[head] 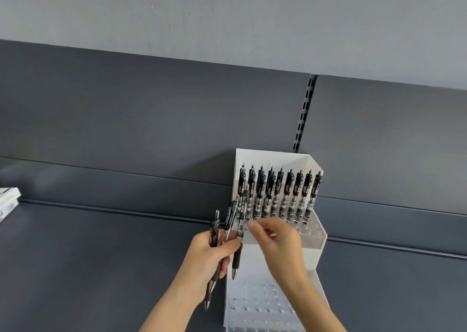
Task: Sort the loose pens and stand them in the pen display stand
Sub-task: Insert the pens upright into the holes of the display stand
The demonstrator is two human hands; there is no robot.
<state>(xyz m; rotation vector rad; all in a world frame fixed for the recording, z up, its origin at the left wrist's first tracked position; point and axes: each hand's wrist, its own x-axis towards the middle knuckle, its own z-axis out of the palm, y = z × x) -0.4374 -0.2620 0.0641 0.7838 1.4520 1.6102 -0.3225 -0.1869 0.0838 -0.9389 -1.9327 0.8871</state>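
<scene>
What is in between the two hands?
In the head view, a black pen hangs tip down between the left hand and right hand, pinned by the left thumb, in front of the white pen display stand.

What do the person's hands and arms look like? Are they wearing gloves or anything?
No gloves. The left hand and right hand are bare. The left forearm and right forearm are bare too, and no sleeve comes into view. I see no ring, watch or bracelet, though the fingers are a bit blurry.
</scene>
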